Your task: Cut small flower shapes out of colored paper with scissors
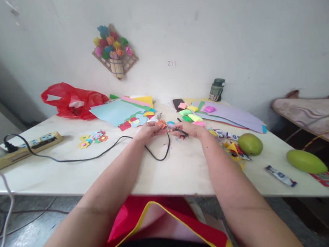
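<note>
Over the middle of the table, my left hand (151,129) pinches a small orange paper piece (162,124). My right hand (191,129) grips a pair of dark-handled scissors (184,133), whose blades point left toward that paper. A small blue paper piece (170,123) lies just beyond, between the hands. Behind my left hand is a whitish object (155,117), partly hidden, whose kind I cannot make out. A black cord (158,160) loops on the table below both hands. Finished-looking paper flowers (101,136) lie to the left of my left forearm.
Coloured paper sheets (116,109) and a red plastic bag (74,98) lie at back left. Bright soft packets (195,117), lilac sheets (234,115) and a green bottle (217,89) are at back right. Green mangoes (250,144) and a tube (281,176) sit right; a power strip (36,145) left.
</note>
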